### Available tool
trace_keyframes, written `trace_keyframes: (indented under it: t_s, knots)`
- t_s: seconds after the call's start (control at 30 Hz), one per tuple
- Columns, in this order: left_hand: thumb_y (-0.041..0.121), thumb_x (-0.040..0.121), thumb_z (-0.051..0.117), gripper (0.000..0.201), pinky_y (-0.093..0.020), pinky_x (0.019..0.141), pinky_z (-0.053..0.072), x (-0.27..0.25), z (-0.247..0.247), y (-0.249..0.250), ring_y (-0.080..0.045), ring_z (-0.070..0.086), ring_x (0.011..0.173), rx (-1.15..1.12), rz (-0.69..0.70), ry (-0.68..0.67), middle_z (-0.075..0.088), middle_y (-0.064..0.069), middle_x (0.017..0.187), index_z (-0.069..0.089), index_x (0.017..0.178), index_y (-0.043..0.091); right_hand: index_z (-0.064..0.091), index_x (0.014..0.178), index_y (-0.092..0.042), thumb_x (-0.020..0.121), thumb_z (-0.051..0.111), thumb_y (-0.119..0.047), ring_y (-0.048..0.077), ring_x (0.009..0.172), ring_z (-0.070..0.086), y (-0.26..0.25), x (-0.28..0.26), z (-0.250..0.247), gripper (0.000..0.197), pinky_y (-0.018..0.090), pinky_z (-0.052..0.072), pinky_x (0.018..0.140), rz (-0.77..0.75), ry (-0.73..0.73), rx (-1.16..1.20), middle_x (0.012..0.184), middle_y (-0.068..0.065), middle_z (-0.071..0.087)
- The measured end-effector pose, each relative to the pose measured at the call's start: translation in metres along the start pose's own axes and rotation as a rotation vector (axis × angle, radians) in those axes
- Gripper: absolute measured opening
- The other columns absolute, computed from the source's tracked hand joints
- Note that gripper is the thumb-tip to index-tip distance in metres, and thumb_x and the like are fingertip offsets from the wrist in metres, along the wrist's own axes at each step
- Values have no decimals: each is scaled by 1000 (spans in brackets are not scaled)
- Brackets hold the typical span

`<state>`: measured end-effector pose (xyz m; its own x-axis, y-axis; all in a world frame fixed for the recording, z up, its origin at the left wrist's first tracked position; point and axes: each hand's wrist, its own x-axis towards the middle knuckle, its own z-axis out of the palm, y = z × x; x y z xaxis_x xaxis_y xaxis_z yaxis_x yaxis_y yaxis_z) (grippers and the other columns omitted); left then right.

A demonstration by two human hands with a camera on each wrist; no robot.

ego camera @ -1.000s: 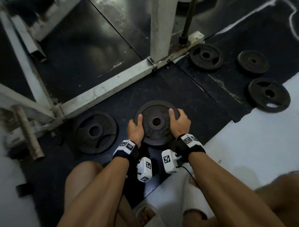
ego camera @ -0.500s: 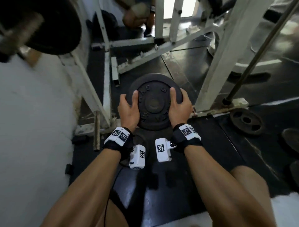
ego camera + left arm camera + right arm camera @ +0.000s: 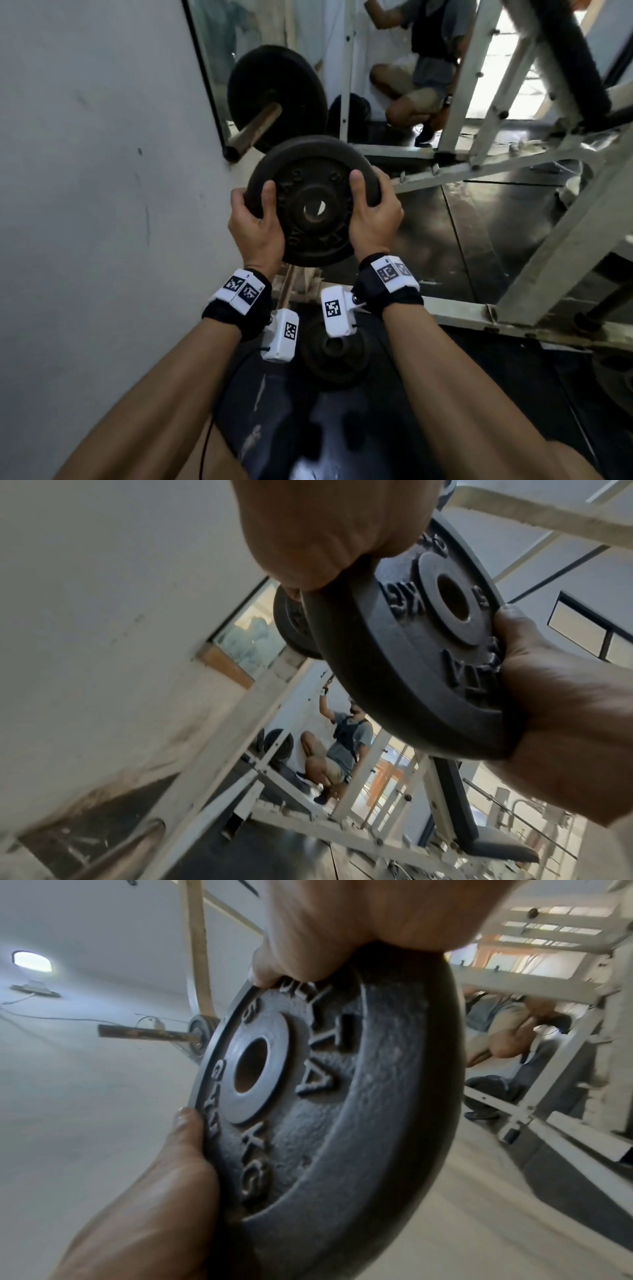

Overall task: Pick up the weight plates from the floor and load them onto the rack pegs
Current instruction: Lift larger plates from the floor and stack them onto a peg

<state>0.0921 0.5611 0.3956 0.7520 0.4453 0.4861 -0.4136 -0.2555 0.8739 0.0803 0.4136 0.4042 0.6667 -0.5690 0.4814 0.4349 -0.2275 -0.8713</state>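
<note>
- Since a second ago I have lifted the plate off the floor; it is now raised in front of me, tilted, its hole facing the peg.
- Both hands clamp it: my left hand curls round its left rim and my right hand round its right rim, thumbs on the near face.
- That peg juts toward me from the far left, beside the wall. One big plate already hangs on it.
- Not yet threaded: my plate sits near the peg tip, just to its right.
- Another plate lies on the floor below my wrists, so I judge loading is far from finished.
- Far behind, a mirror shows a crouching person.
</note>
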Motion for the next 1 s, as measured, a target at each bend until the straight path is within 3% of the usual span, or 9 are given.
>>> trace_keyframes:
  t_s: [0.1, 0.13, 0.23, 0.47, 0.6, 0.8, 0.9, 1.0]
  knots:
    - [36, 97, 56, 27, -5, 56, 40, 11, -24, 9, 14, 53, 63, 1, 57, 84, 52, 14, 73, 47, 91, 11, 67, 107, -18, 92, 64, -38, 8, 86, 65, -14, -4, 24, 25, 28, 54, 84, -39, -58, 44, 89, -6, 68]
    - [38, 96, 55, 28, -6, 57, 41, 14, -31, 11, 13, 53, 63, 3, 69, 110, 53, 14, 74, 47, 91, 12, 67, 107, -17, 92, 64, -39, 9, 86, 65, -18, -5, 31, 27, 28, 55, 83, -52, -75, 51, 89, -6, 69]
    - [42, 96, 54, 30, -10, 60, 44, 29, -51, 13, 11, 53, 64, 8, 99, 171, 54, 15, 75, 47, 91, 13, 67, 108, -17, 93, 63, -37, -3, 81, 62, -29, -7, 52, 26, 14, 51, 77, -79, -130, 93, 85, -12, 66]
    - [38, 98, 51, 28, -9, 60, 43, 70, -73, 15, 12, 53, 61, 8, 100, 238, 53, 15, 73, 47, 91, 11, 66, 107, -16, 92, 65, -33, -12, 79, 59, -55, -6, 95, 22, 7, 47, 76, -149, -179, 155, 83, -16, 63]
    - [38, 99, 47, 27, -14, 63, 46, 86, -72, 6, 9, 53, 64, -31, 99, 220, 54, 13, 76, 48, 93, 13, 65, 108, -11, 92, 66, -27, 1, 85, 63, -59, -7, 104, 23, 15, 52, 81, -237, -148, 144, 91, -8, 67]
    - [30, 102, 44, 21, -10, 64, 46, 93, -66, -5, 11, 54, 69, -61, 111, 178, 53, 12, 80, 49, 96, 10, 65, 109, -5, 91, 66, -25, 9, 92, 66, -55, -10, 104, 27, 30, 56, 85, -329, -111, 121, 97, -1, 68]
    - [31, 102, 45, 22, -10, 63, 45, 98, -64, -3, 11, 55, 68, -67, 135, 150, 52, 13, 78, 47, 96, 10, 64, 111, -5, 90, 63, -30, 8, 94, 65, -53, -10, 105, 33, 29, 56, 87, -330, -58, 137, 99, -1, 68]
    - [49, 95, 47, 38, -9, 61, 44, 104, -60, 4, 10, 54, 66, -78, 166, 125, 52, 14, 76, 47, 93, 10, 64, 111, -7, 90, 62, -32, 7, 94, 65, -52, -4, 105, 33, 24, 55, 86, -314, -23, 145, 99, -5, 67]
